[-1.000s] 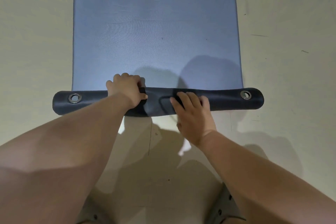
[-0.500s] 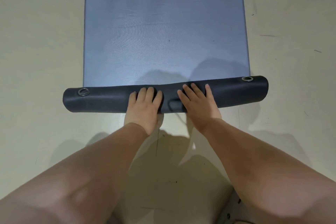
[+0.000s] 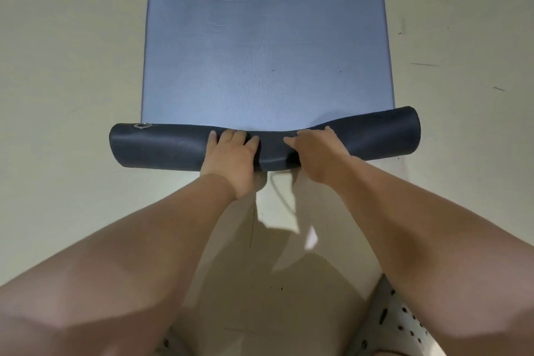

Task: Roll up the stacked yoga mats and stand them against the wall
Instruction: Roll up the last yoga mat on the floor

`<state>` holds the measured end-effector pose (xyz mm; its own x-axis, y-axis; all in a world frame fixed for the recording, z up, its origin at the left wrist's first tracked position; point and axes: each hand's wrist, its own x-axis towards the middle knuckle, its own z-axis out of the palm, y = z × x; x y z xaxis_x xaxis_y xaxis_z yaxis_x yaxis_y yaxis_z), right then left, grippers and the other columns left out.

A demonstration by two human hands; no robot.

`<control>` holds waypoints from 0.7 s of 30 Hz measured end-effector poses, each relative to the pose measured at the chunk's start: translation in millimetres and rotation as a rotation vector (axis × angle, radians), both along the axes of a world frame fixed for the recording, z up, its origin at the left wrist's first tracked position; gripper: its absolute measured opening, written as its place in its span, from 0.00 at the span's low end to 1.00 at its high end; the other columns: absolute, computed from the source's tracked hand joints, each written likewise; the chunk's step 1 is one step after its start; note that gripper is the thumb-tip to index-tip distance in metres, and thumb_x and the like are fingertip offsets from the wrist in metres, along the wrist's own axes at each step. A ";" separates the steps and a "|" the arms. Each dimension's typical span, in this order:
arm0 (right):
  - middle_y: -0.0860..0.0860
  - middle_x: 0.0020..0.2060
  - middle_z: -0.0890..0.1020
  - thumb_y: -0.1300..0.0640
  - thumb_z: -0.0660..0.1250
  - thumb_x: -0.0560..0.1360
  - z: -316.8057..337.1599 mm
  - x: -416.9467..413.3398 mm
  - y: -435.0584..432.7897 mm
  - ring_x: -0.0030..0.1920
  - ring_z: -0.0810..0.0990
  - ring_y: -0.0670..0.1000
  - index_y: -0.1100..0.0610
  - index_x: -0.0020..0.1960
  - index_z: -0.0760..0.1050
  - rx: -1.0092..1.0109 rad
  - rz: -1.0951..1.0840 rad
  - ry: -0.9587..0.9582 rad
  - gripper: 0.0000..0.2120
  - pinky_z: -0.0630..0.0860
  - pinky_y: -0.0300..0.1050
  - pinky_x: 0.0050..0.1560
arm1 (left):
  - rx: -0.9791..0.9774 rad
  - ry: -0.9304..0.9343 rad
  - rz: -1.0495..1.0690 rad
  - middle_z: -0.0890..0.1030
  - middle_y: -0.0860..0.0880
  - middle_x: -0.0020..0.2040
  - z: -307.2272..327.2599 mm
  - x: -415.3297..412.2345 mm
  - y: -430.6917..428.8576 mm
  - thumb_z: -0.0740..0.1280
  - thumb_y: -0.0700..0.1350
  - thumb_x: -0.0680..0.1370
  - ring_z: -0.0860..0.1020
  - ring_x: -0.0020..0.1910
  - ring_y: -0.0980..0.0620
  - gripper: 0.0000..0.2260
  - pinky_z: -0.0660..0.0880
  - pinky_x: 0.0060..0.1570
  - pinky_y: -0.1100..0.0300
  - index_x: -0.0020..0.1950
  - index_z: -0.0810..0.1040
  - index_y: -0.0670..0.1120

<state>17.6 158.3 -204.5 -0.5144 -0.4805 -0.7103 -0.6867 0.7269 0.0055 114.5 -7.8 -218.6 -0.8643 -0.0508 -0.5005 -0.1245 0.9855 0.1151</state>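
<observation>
Yoga mat (image 3: 265,37) on the floor (image 3: 72,66), near end rolled up

Roll (image 3: 161,147) lies across, right in front of the person. Left hand (image 3: 234,153) & right hand (image 3: 315,153) sit side by side mid-roll, palms down, fingers laid over the top, pressing. Metal eyelet (image 3: 142,125) shows near the roll's left end.

Floor (image 3: 72,66): pale cream, smooth, hard. One blue-grey mat (image 3: 265,37) lies flat on it, running lengthwise away from the person. The near end is wound into a dark roll (image 3: 161,147) lying crosswise on the floor, dipped in the middle, with its right end sitting farther away than its left. There is a metal eyelet (image 3: 142,125) on top near the roll's left end. A few short dark scuffs (image 3: 424,64) mark the floor right of the mat. A thin hairline crack (image 3: 252,225) and some dark specks (image 3: 277,288) show on the near side of the roll.
</observation>
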 end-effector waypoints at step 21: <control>0.49 0.54 0.81 0.57 0.65 0.75 3.1 2.5 -9.5 0.60 0.78 0.56 0.50 0.71 0.75 -0.379 -0.425 -0.052 0.24 0.73 0.52 0.64 | -0.125 0.016 -0.043 0.28 0.43 0.80 -19.9 38.7 6.6 0.57 0.74 0.73 0.30 0.79 0.40 0.55 0.38 0.73 0.27 0.76 0.23 0.45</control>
<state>20.1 148.8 -201.4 -0.6867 -0.4653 -0.5585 -0.3261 0.8839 -0.3353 153.2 -1.2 -238.5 -0.8747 -0.0742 -0.4789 -0.0806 0.9967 -0.0073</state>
